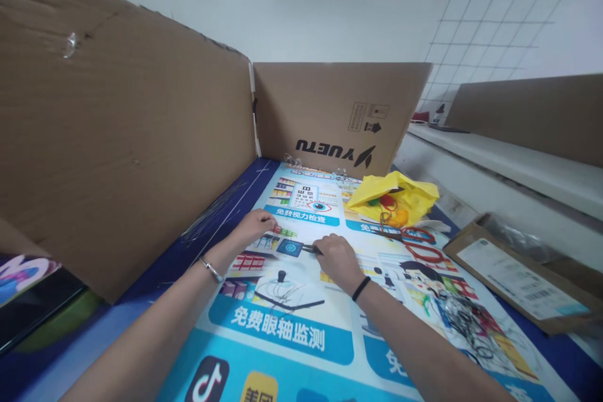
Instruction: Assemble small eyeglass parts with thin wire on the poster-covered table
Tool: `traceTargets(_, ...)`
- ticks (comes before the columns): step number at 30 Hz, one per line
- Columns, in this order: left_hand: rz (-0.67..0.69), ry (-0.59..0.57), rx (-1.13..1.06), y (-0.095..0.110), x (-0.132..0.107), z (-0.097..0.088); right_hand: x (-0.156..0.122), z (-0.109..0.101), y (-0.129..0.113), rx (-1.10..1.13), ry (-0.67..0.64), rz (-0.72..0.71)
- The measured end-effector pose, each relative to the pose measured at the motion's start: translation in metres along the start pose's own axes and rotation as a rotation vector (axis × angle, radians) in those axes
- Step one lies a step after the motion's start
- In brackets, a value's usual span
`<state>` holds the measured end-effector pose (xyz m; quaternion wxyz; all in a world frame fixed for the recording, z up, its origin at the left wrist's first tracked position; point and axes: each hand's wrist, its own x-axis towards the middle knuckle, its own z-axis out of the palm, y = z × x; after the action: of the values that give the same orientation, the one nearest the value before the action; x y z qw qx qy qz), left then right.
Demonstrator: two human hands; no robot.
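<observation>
Both my hands rest on a printed poster [282, 326] spread over the blue table. My left hand [254, 226], with a silver bangle on the wrist, is curled, its fingertips pinched on something small and reddish that I cannot make out. My right hand [336, 257], with a black band on the wrist, is closed on a thin dark tool [308, 249] that points left toward my left hand. The two hands lie a short gap apart.
Cardboard walls stand at the left [117, 138] and back [339, 113]. A yellow bag [396, 198] with red and orange bits, red loops [424, 245] and a dark wire tangle [464, 320] lie at the right. An open cardboard box [518, 276] sits far right.
</observation>
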<state>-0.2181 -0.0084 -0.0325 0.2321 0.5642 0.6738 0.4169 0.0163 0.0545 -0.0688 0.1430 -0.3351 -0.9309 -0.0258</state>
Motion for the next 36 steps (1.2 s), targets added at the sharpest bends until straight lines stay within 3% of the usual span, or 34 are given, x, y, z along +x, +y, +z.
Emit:
traceTargets(10,0.006,-0.054,0.280,-0.025,0.004,0.012,0.000,-0.003,-0.003,-0.009,-0.045,0.018)
traceTargets(14,0.023,-0.021,0.473,-0.014,-0.001,0.006,0.001,-0.003,-0.003,-0.015,-0.042,0.019)
traceTargets(18,0.057,-0.036,0.634,0.013,-0.014,0.000,0.001,-0.003,-0.002,-0.017,-0.048,0.020)
traceTargets(21,0.102,-0.144,0.699,0.040,-0.028,-0.001,0.001,-0.003,-0.002,-0.016,-0.046,0.018)
traceTargets(25,0.178,-0.531,0.921,0.072,-0.045,0.004,0.002,-0.004,-0.002,-0.016,-0.049,0.027)
traceTargets(27,0.180,-0.630,1.018,0.081,-0.052,0.008,0.002,-0.004,-0.002,-0.012,-0.057,0.031)
traceTargets(31,0.211,-0.667,1.112,0.080,-0.056,0.018,0.001,-0.006,-0.003,-0.005,-0.064,0.039)
traceTargets(36,0.259,-0.687,1.034,0.070,-0.055,0.026,0.000,-0.005,-0.003,-0.002,-0.063,0.043)
